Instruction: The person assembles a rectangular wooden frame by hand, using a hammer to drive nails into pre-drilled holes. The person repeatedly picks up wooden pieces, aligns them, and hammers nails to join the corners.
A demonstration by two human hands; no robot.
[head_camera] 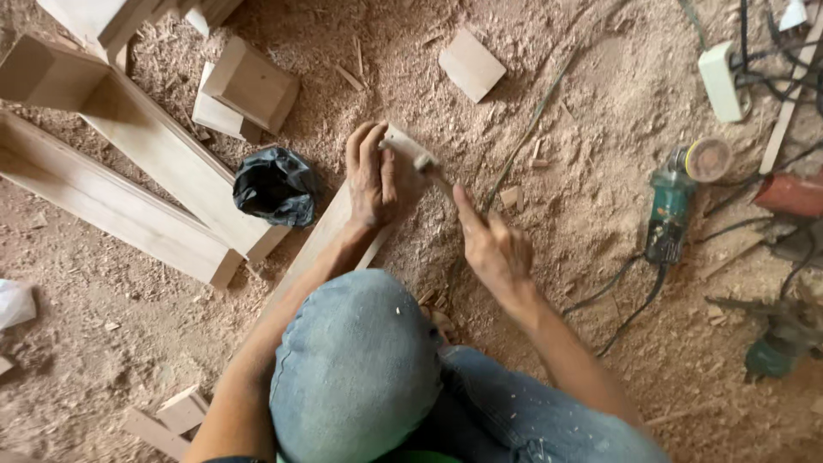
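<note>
I squat on a floor covered in sawdust, my knee in blue jeans (356,360) low in the head view. My left hand (373,176) presses flat on the end of a narrow wooden plank (330,230) that lies on the floor. My right hand (490,244) grips a thin tool (429,167) by its handle, the index finger stretched along it. The tool's pale tip rests on the plank's far end, beside my left fingers. I cannot tell what kind of tool it is.
A long wooden frame (129,163) and wooden blocks (249,86) lie at left, with a black plastic bag (274,184) beside the plank. A green angle grinder (673,201) with its cable, a white power strip (718,81) and other tools lie at right.
</note>
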